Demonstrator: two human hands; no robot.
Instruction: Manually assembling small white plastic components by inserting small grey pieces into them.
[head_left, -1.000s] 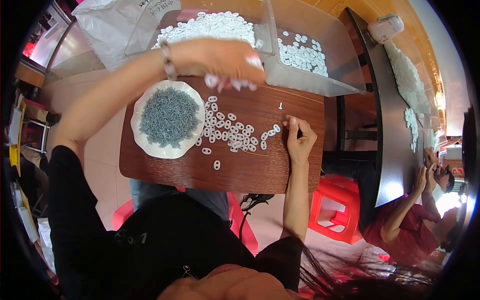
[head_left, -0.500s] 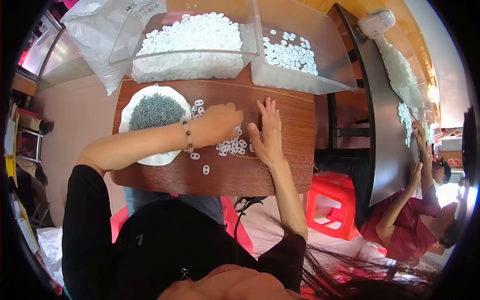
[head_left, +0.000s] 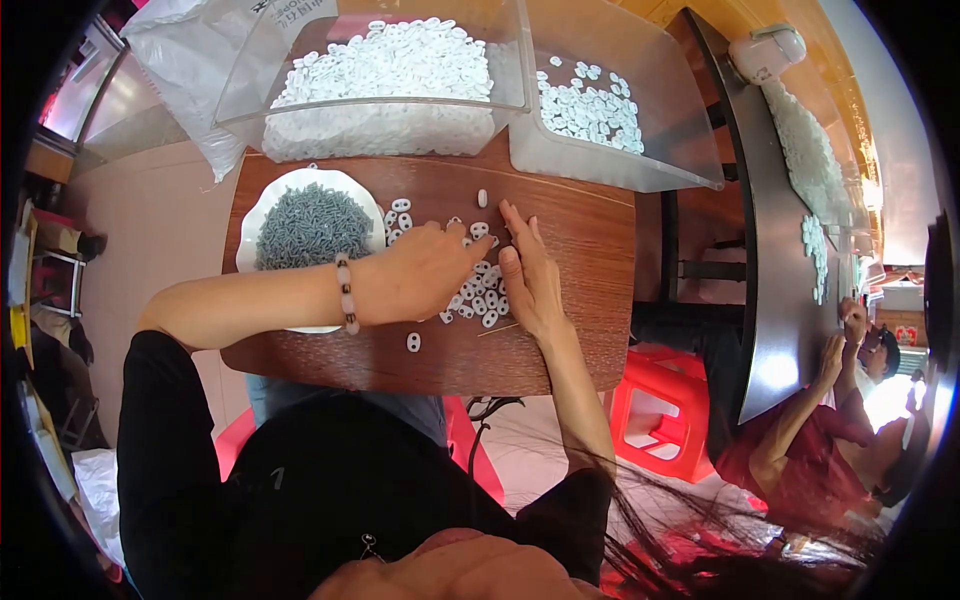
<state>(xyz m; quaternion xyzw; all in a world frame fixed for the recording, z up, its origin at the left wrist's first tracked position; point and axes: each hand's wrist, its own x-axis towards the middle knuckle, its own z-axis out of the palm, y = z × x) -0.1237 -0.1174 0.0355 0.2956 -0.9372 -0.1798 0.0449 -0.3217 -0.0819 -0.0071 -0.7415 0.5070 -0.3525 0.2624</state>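
Small white oval plastic pieces with two holes each [head_left: 484,297] lie in a loose pile on the brown wooden table [head_left: 590,240]. My left hand [head_left: 415,275], a beaded bracelet on its wrist, reaches over the pile from the left. Its fingers are stretched and apart, with the tips at a few pieces. Beside the pile on the right, my right hand [head_left: 535,280] rests on its edge, fingers extended, thumb near the pieces. A single white piece [head_left: 482,198] is beyond the hands, another [head_left: 413,342] nearer me. My left forearm partly covers a white scalloped dish [head_left: 255,225] of grey screws [head_left: 312,228].
At the table's far side stand a clear plastic bin [head_left: 508,60] heaped with white pieces and a second bin [head_left: 670,165] holding fewer. A white sack [head_left: 190,80] is at the far left. On the right, a person works at a dark table [head_left: 780,340], near a red stool [head_left: 660,420].
My left hand has gone from closed above the pile to spread lower over it, nearer me. A white piece now shows beyond the hands. My right hand has shifted little.
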